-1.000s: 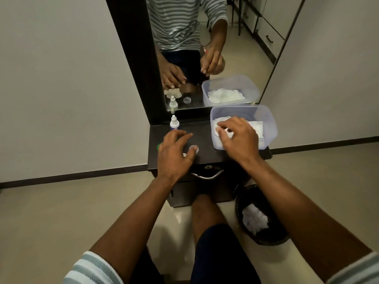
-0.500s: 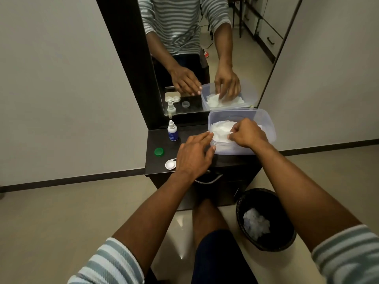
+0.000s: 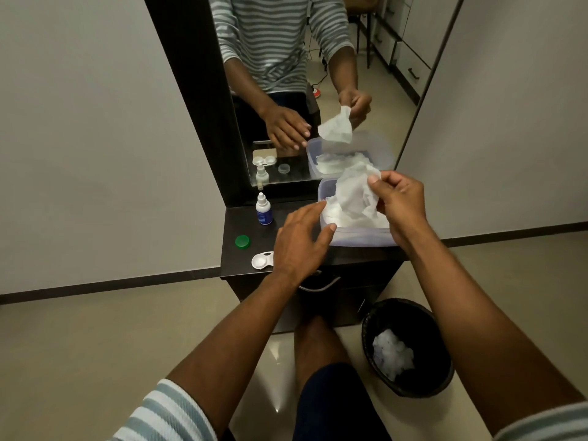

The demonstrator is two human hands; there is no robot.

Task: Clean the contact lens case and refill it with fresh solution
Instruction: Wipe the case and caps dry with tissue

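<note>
**Tissue lifted, lens case half covered**

Your right hand (image 3: 402, 205) pinches a crumpled white tissue (image 3: 354, 195) above the clear tub (image 3: 359, 238) of tissues. Your left hand (image 3: 299, 243) hovers with fingers straight and spread, holding nothing, its fingertips at the tub's near rim. It covers the right half of the white lens case (image 3: 261, 261) at the dark shelf's (image 3: 235, 262) front edge. A green cap (image 3: 242, 241) lies just behind the case; the solution bottle's (image 3: 263, 210) label is too small to read. The other cap is out of sight.
</note>
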